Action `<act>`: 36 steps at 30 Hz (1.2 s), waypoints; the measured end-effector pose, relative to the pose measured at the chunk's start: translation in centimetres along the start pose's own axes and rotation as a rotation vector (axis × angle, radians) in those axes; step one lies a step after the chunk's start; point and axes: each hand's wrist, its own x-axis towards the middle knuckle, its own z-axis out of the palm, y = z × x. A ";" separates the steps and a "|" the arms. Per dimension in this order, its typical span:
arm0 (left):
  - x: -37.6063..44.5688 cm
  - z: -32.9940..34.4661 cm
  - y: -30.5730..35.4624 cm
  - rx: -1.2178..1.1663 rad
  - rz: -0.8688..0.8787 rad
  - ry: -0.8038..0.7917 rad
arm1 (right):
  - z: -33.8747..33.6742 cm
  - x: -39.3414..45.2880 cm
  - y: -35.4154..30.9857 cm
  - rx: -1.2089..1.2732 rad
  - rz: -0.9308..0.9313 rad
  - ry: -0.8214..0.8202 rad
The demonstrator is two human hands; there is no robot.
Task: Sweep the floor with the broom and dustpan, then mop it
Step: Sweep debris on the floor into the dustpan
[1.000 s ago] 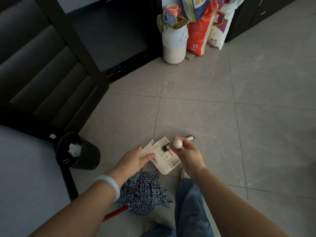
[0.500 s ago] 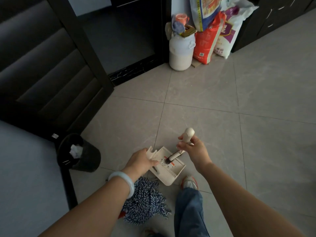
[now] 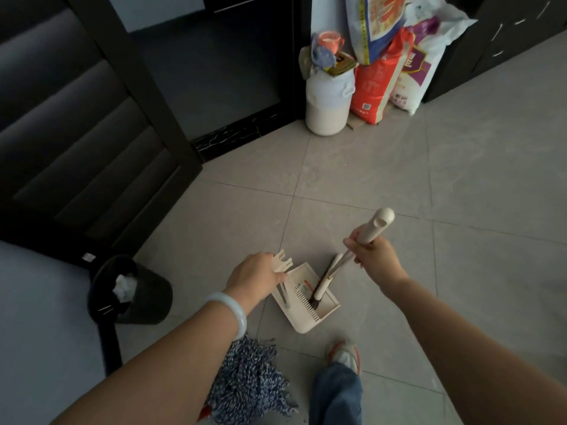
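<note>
Right hand: curling its fingers tightly round the cream broom handle, whose rounded end is sticking up past the knuckles.
Broom: slanting down from that grip, its dark bristles resting inside the dustpan.
Left hand: reaching down to the dustpan's near edge, fingers bent over the cream clip piece and a thin grey rod there; how firmly it is gripping cannot be told.
Dustpan: lying on the grey tiled floor just ahead of the person's shoe, its comb-toothed ridge showing beside the bristles.
Mop: its blue-and-white string head is lying on the floor under the left forearm, near the dustpan but apart from it.
Bin: a black waste bin with crumpled white paper inside is standing to the left of the left hand.
Far corner: a white jug and stacked sacks are sitting against the wall.
</note>
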 end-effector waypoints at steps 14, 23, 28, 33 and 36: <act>6.6 -0.9 5.7 0.149 -0.077 -0.026 | -4.7 9.5 -1.5 -0.257 0.074 -0.103; 8.9 -2.2 8.4 0.162 -0.077 -0.010 | -9.7 9.9 -5.1 0.048 0.040 -0.233; 10.3 -1.9 9.8 0.197 -0.015 -0.021 | -11.3 9.9 -4.5 0.081 0.120 -0.320; 10.5 -0.9 9.8 0.259 0.008 -0.029 | -13.3 8.5 -2.6 0.475 0.424 -0.322; 10.4 -0.7 9.0 0.234 -0.011 -0.027 | -13.5 7.7 -1.4 0.608 0.635 -0.262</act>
